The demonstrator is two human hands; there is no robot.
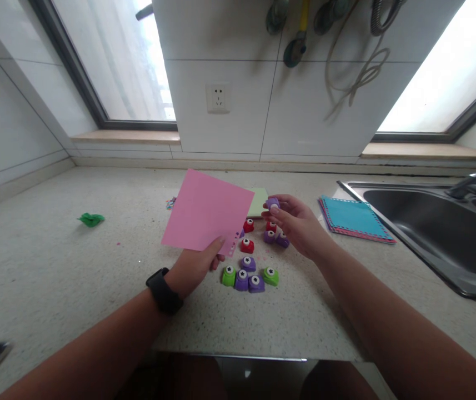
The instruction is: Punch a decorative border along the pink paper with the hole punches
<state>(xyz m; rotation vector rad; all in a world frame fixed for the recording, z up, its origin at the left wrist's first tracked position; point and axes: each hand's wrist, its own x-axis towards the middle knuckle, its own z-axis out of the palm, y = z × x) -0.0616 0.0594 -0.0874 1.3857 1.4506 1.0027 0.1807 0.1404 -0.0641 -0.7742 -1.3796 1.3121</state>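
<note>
A pink sheet of paper (208,211) is held up over the counter by my left hand (200,264), thumb on top and fingers beneath. Small shapes are punched along the sheet's lower right edge. My right hand (298,222) grips a purple craft punch (272,204) between thumb and fingers, a little to the right of the paper and apart from it. Below the hands lie several more craft punches: red (246,245), purple (248,263) and green (270,275). A pale green paper stack (258,201) is partly hidden behind the pink sheet.
Right of my hand sits a stack of punched paper with a blue sheet (348,214) on top, beside the steel sink (412,222). A crumpled green piece (91,219) lies at the left. Coloured scraps (171,203) show by the pink sheet's left edge. The tiled wall (225,133) bounds the counter behind.
</note>
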